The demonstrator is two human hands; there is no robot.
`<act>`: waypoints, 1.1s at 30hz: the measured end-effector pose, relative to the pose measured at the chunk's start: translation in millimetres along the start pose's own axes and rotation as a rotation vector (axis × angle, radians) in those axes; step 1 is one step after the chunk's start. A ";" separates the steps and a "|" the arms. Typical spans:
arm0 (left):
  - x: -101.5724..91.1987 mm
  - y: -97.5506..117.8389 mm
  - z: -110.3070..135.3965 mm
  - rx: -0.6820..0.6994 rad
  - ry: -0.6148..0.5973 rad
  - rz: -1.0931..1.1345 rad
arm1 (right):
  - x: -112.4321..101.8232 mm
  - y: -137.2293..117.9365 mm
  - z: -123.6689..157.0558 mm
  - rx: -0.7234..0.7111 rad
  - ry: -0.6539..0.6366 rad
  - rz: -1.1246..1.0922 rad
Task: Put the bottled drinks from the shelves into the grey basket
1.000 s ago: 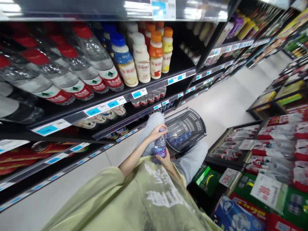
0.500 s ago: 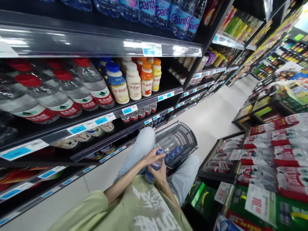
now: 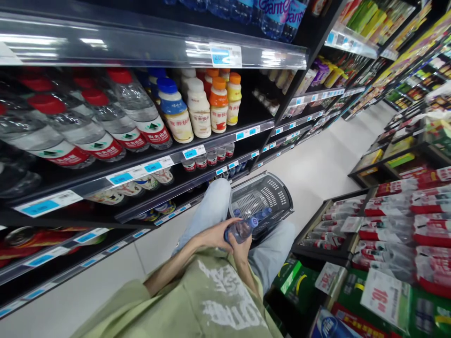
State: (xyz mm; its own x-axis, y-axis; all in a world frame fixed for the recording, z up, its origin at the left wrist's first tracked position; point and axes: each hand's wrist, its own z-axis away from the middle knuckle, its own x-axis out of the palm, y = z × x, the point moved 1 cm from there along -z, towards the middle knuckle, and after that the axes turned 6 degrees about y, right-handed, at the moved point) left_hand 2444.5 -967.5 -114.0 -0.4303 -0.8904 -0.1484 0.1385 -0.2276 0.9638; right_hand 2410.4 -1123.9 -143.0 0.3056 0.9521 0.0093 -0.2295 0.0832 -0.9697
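A clear bottle with a blue cap (image 3: 243,230) is held in front of my lap, tilted with its cap toward the right. My left hand (image 3: 217,235) is closed around its left end. The fingers of my right hand (image 3: 241,247) wrap the bottle from below and the near side. Just beyond the hands, a dark grey shopping basket (image 3: 281,191) rests between my knees. Several blue-capped bottles (image 3: 264,213) lie inside it, partly hidden by the held bottle.
Shelves on the left hold red-capped water bottles (image 3: 95,124) and milk drink bottles (image 3: 200,110). A shelf edge with price tags (image 3: 155,166) runs close by. To the right stand stacked shrink-wrapped bottle packs (image 3: 384,230) and green cartons (image 3: 296,281). A tiled aisle (image 3: 324,155) stretches ahead.
The bottle has been tipped from nearly upright to lying slantwise, its cap swinging to the right. My left hand has moved from its top to its left end. The view has shifted slightly.
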 end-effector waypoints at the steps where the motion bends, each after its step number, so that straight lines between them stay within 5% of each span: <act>1: 0.8 -2.5 1.6 0.023 0.008 -0.041 | -0.4 2.0 0.7 -0.024 -0.005 0.015; 8: 10.5 -6.1 4.2 0.111 0.129 -0.269 | -16.3 -15.3 -10.0 -0.059 -0.045 0.101; 15: -6.7 12.0 -8.0 0.196 0.026 -0.721 | -52.6 -56.1 -33.3 -0.222 -0.021 0.325; 20: -15.0 13.0 -34.2 0.270 -0.076 -0.806 | -62.8 -56.5 -48.9 -0.302 0.008 0.424; 23: -36.0 9.6 -65.3 0.278 0.003 -0.792 | -65.4 -60.3 -70.4 -0.367 0.044 0.521; 28: -94.6 10.4 -128.1 -0.051 0.361 -0.859 | -93.2 -71.9 -128.4 -0.418 0.115 0.676; 33: -115.1 6.9 -162.9 -0.256 0.385 -0.884 | -129.7 -70.6 -203.7 -0.370 0.237 0.779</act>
State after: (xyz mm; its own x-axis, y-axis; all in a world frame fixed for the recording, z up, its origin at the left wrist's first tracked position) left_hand 2640.2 -930.9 -126.3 -0.1589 -0.4165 -0.8951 0.1155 -0.9083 0.4021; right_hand 2575.2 -1313.2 -125.5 0.3800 0.6094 -0.6959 -0.1515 -0.7012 -0.6967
